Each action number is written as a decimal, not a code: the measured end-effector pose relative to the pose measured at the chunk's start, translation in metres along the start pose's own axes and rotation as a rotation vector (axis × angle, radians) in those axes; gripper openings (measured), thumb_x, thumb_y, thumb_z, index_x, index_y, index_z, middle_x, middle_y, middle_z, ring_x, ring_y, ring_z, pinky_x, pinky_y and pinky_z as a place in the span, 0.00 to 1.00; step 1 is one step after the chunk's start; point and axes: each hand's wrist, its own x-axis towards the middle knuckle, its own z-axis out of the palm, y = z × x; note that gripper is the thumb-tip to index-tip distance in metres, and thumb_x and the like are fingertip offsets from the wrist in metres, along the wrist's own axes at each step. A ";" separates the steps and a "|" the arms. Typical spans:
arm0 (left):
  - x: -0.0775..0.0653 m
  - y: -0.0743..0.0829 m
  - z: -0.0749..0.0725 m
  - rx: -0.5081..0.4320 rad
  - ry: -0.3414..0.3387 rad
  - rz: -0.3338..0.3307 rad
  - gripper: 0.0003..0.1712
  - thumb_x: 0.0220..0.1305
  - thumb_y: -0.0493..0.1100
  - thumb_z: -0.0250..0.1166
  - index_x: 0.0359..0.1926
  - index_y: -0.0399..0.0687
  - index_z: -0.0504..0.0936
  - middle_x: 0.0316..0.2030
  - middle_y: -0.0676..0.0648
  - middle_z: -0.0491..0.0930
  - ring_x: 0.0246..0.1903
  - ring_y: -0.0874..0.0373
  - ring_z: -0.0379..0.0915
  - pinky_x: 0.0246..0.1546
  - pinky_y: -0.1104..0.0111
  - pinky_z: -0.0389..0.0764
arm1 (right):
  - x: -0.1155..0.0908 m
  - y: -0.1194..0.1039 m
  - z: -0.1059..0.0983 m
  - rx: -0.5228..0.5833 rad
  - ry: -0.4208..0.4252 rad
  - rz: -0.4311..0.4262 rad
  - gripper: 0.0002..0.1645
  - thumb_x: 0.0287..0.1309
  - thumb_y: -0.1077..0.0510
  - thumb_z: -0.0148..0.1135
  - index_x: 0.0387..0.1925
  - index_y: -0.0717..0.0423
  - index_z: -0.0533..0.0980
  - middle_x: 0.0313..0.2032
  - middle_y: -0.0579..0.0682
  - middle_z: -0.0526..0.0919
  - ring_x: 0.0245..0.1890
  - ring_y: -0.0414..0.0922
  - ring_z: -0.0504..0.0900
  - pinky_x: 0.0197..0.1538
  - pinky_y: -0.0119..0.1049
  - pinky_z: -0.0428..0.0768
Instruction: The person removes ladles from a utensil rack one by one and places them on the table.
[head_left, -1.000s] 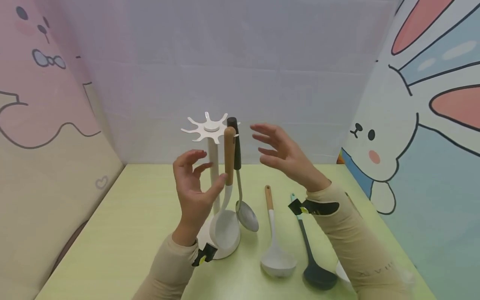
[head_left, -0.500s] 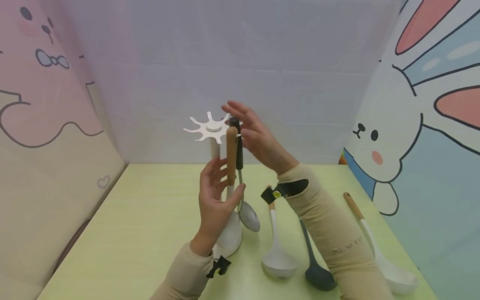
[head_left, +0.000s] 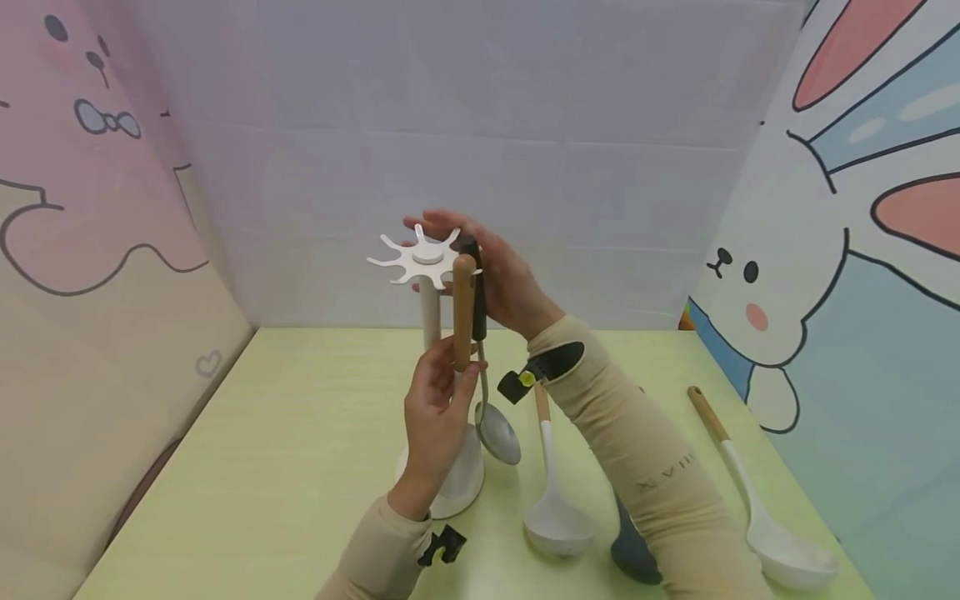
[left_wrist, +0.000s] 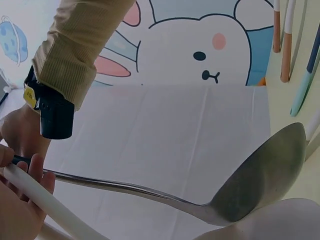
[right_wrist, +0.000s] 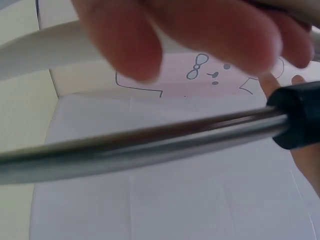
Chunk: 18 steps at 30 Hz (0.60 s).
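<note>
A white utensil rack (head_left: 431, 312) with a spoked top stands on the table. From it hang a white ladle (head_left: 463, 312) with a wooden handle and a steel ladle (head_left: 498, 433) with a black handle. My left hand (head_left: 437, 417) pinches the white ladle where handle meets neck, thumb in front and fingers behind. In the left wrist view, fingers lie around its white neck (left_wrist: 45, 197). My right hand (head_left: 506, 271) reaches behind the black handle, its fingers extended past the rack's spokes. The rack's base is partly hidden by my left hand.
On the table to the right lie a white ladle (head_left: 558, 525) with a wooden handle, a dark ladle (head_left: 636, 542) partly under my right sleeve, and another white ladle (head_left: 791, 554). A pale curtain (head_left: 637, 192) closes off the back.
My right hand has come in from the right to behind the rack's top. My left hand has moved right and now pinches the hanging white ladle. The utensils stay in place.
</note>
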 end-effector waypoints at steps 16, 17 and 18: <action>-0.002 -0.006 -0.002 -0.009 -0.020 0.065 0.22 0.65 0.22 0.59 0.60 0.22 0.68 0.45 0.22 0.77 0.40 0.61 0.82 0.49 0.66 0.83 | 0.006 0.004 -0.002 0.197 0.049 0.040 0.22 0.58 0.39 0.67 0.39 0.53 0.76 0.74 0.67 0.53 0.69 0.60 0.63 0.58 0.60 0.76; -0.002 -0.006 -0.002 -0.008 -0.021 0.064 0.22 0.65 0.22 0.59 0.59 0.22 0.68 0.45 0.23 0.77 0.40 0.61 0.82 0.49 0.66 0.83 | 0.006 0.004 -0.002 0.192 0.052 0.043 0.22 0.57 0.39 0.68 0.38 0.52 0.76 0.74 0.67 0.53 0.68 0.59 0.64 0.57 0.60 0.77; -0.002 -0.006 -0.002 -0.007 -0.022 0.063 0.22 0.65 0.22 0.59 0.59 0.22 0.68 0.45 0.23 0.78 0.40 0.61 0.82 0.49 0.66 0.83 | 0.006 0.004 -0.003 0.182 0.055 0.045 0.21 0.57 0.39 0.68 0.37 0.51 0.76 0.74 0.67 0.53 0.67 0.58 0.65 0.57 0.59 0.77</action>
